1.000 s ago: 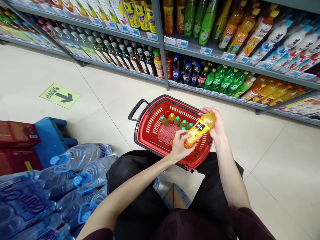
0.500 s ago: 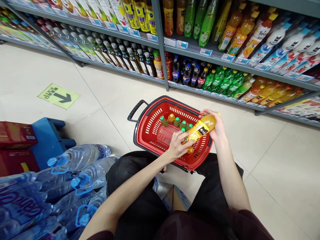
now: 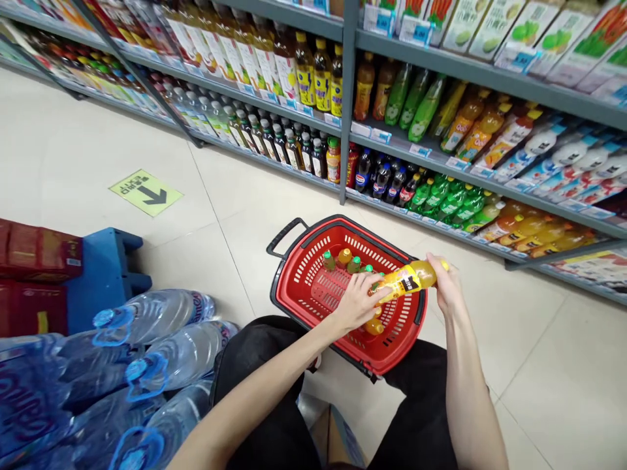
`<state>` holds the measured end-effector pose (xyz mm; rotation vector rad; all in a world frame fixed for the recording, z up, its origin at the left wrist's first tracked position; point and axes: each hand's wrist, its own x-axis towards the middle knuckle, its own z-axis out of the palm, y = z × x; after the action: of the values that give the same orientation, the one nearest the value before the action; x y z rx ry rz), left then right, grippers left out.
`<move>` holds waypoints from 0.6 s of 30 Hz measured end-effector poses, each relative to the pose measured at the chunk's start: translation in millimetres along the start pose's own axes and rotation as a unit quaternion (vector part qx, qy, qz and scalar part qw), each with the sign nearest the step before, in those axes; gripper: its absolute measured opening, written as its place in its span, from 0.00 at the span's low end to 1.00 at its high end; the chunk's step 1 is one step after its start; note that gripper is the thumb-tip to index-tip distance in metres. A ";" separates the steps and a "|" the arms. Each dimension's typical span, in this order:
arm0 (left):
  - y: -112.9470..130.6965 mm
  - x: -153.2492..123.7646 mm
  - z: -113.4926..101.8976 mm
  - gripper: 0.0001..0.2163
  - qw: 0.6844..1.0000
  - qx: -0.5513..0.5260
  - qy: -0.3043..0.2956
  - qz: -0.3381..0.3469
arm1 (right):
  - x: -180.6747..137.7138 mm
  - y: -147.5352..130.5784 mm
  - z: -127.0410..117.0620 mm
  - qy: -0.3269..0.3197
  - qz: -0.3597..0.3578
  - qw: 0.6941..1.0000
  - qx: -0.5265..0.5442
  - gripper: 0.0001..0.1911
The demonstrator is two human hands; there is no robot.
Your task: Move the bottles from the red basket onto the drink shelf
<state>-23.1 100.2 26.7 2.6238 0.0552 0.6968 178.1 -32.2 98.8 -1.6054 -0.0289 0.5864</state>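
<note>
Over the red shopping basket [image 3: 289, 287] I hold an orange juice bottle [image 3: 409, 279] with a yellow label, tilted almost flat. My right hand [image 3: 445, 284] is closed round its yellow-capped end. At the other end, my left hand [image 3: 362, 301] has its fingers wrapped over the bottle's base. Several small bottles stand inside the basket, among them a green-capped bottle [image 3: 328, 261] and an orange-capped bottle [image 3: 345, 256]. Another orange bottle [image 3: 375, 325] lies beneath my left hand, partly hidden by it.
A drinks shelf [image 3: 344, 130] runs across the far side, with several rows of bottles. Large water bottles [image 3: 166, 316] are stacked on my left, beside a blue pallet [image 3: 105, 274] bearing red boxes [image 3: 39, 254]. A yellow arrow sign [image 3: 145, 192] lies on the tiled floor.
The view has tipped up, so the shelf and basket sit lower in it. The juice bottle has swung closer to level, still in both hands.
</note>
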 end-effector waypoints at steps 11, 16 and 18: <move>-29.5 30.7 -13.3 0.31 0.993 0.000 0.035 -0.114 | -1.4 -17.1 26.8 0.041 -0.147 0.987 0.048 0.22; -41.9 24.6 -19.2 0.26 0.973 -0.077 0.037 -0.212 | 59.1 -72.8 80.0 0.088 -0.301 0.948 -0.050 0.22; -44.2 20.5 -23.2 0.23 0.970 -0.083 -0.035 -0.225 | 93.3 -99.6 112.4 0.104 -0.339 0.932 -0.079 0.22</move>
<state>-13.3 152.4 36.3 2.3489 0.5300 0.4262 247.9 118.7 158.9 -1.6720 -0.4655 -0.1283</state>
